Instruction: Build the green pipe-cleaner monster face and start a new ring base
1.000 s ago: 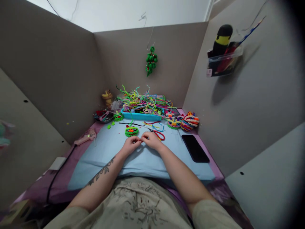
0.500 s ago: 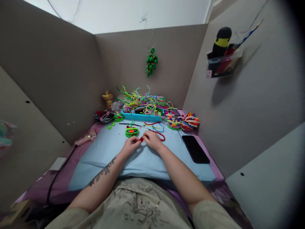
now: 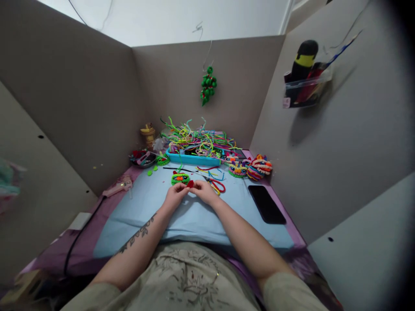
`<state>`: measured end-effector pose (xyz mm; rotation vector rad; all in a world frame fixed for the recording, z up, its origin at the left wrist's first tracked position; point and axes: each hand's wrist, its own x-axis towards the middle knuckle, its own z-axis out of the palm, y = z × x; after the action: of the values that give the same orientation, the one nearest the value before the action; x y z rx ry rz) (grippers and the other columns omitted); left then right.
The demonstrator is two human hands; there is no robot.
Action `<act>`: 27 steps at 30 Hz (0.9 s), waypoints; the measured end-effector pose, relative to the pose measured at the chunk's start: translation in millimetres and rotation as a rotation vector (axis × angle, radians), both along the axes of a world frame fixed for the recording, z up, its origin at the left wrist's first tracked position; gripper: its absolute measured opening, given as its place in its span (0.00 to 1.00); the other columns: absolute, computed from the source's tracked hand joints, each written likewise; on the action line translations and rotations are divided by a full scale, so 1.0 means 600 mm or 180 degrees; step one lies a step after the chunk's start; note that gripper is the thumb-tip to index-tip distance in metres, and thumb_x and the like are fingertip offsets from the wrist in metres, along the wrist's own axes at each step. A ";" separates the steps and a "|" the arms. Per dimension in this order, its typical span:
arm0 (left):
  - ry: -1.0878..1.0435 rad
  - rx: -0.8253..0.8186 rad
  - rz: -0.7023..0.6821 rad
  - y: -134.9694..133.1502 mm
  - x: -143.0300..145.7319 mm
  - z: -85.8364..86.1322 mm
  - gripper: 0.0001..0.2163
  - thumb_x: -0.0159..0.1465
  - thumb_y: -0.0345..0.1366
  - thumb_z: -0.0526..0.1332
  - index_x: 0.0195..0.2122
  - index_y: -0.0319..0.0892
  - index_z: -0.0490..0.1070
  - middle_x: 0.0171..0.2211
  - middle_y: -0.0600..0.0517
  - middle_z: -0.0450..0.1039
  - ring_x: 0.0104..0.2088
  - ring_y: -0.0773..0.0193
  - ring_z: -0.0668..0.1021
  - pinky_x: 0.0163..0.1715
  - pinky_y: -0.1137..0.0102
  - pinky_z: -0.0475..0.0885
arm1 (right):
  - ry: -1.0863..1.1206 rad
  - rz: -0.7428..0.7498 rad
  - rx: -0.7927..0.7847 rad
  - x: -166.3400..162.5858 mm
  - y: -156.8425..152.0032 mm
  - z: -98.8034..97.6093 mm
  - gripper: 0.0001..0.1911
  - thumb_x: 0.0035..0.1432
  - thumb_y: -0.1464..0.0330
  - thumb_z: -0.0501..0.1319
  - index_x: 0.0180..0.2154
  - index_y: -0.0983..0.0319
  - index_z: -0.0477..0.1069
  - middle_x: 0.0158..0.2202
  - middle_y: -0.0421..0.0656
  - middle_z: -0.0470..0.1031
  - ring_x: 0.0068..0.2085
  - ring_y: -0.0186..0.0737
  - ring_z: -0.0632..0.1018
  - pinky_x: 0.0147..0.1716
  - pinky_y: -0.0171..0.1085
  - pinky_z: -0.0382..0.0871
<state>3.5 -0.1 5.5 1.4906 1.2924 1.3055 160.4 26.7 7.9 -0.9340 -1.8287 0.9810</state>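
Note:
Between the fingertips of both my hands is a small red piece, probably fuzzy craft material, though its exact kind is too small to tell. My left hand pinches it from the left, and my right hand pinches it from the right. Just beyond my left hand lies a green fuzzy figure with an orange middle and red bits on top. Scissors with red and yellow handles rest past my right hand, partly hidden by it. Loose pipe cleaners lie behind them.
A blue tray heaped with colourful pipe cleaners stands at the back. Finished fuzzy figures sit right of it. A black phone lies at the right, a pink glue gun with a cord at the left. Partition walls enclose the table.
Both hands have shifted slightly away from me and closer together around the red piece. More of the scissors' handles now shows beside my right hand.

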 end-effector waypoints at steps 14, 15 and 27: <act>0.0274 0.0261 0.0004 0.000 0.001 -0.005 0.10 0.52 0.42 0.64 0.25 0.39 0.72 0.20 0.55 0.71 0.23 0.67 0.71 0.25 0.73 0.64 | 0.0270 -0.0061 -0.0306 0.002 -0.001 0.002 0.10 0.48 0.64 0.60 0.22 0.63 0.65 0.19 0.35 0.63 0.23 0.31 0.63 0.23 0.32 0.55; 0.0314 0.0277 0.0003 0.000 0.001 -0.006 0.10 0.52 0.41 0.63 0.26 0.39 0.72 0.21 0.54 0.72 0.23 0.66 0.72 0.26 0.72 0.65 | 0.0266 -0.0079 -0.0300 0.003 -0.001 0.003 0.10 0.48 0.64 0.59 0.21 0.63 0.65 0.19 0.35 0.62 0.23 0.31 0.63 0.23 0.32 0.54; 0.0796 0.0908 0.0489 -0.005 -0.002 -0.005 0.07 0.57 0.38 0.62 0.32 0.41 0.74 0.33 0.49 0.75 0.33 0.63 0.75 0.33 0.70 0.70 | 0.0297 -0.0127 -0.0264 0.004 -0.001 0.009 0.12 0.51 0.62 0.58 0.22 0.62 0.64 0.20 0.35 0.63 0.24 0.32 0.64 0.25 0.32 0.57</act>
<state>2.4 -3.4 2.4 1.8295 1.4485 1.4878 163.0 26.2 13.2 -0.9549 -1.6968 1.0648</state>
